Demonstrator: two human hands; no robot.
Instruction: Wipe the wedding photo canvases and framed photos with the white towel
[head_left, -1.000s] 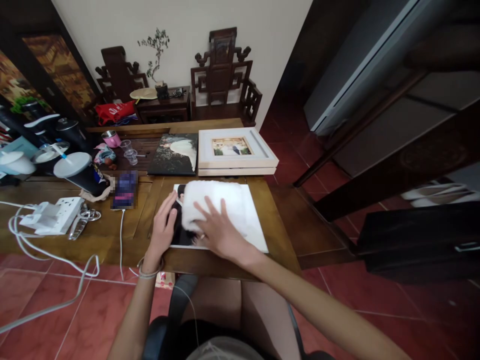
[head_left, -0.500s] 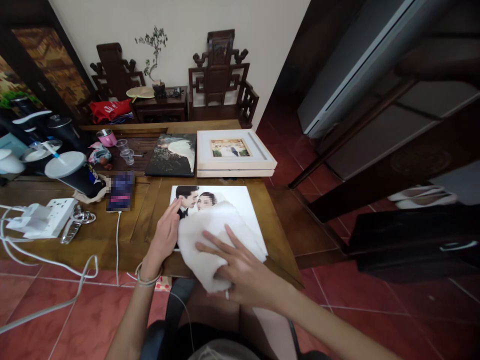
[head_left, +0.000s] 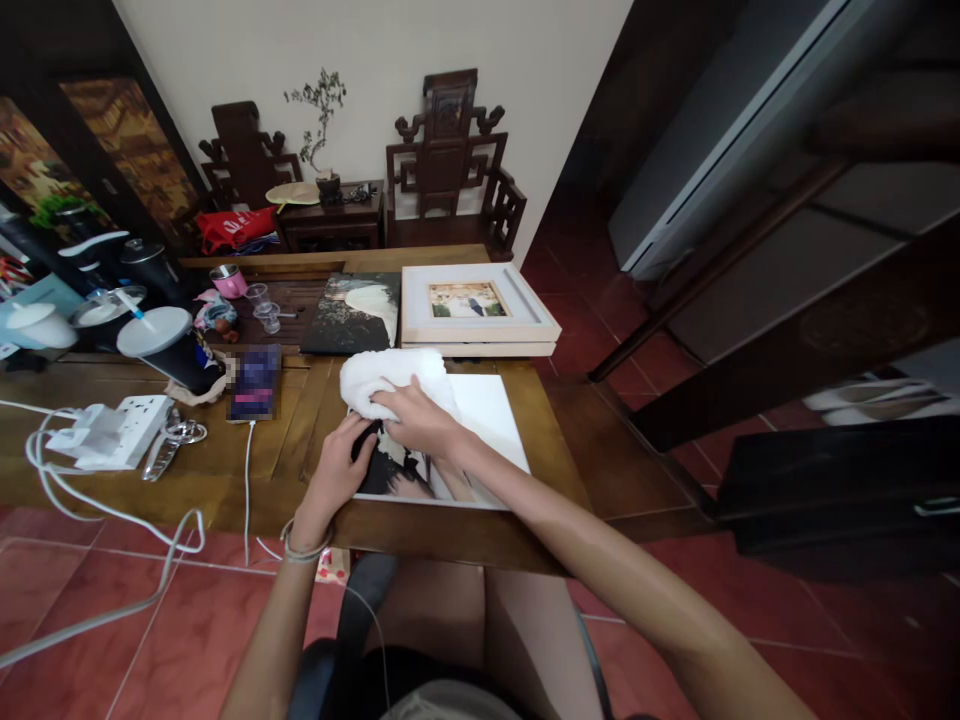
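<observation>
A photo panel [head_left: 484,430] lies flat near the front edge of the wooden table, showing two people dressed in black and white. My right hand [head_left: 420,415] presses a folded white towel [head_left: 394,375] onto the panel's far left part, its fingers curled over the cloth. The towel hides the upper left of the picture and reaches past its far edge. At the panel's left edge, my left hand [head_left: 341,465] rests with fingers stretched out and thumb apart, holding nothing.
Behind the panel are a dark photo board [head_left: 352,315] and stacked white frames [head_left: 480,310]. To the left lie a phone [head_left: 255,385] on a charging cable, a clear hair clip [head_left: 172,440], a white power strip [head_left: 131,430] and a lidded cup [head_left: 161,340].
My right hand has pushed the towel forward and left, from the panel's lower middle to its far left corner. The picture's lower part now shows. My left hand stays at the left edge.
</observation>
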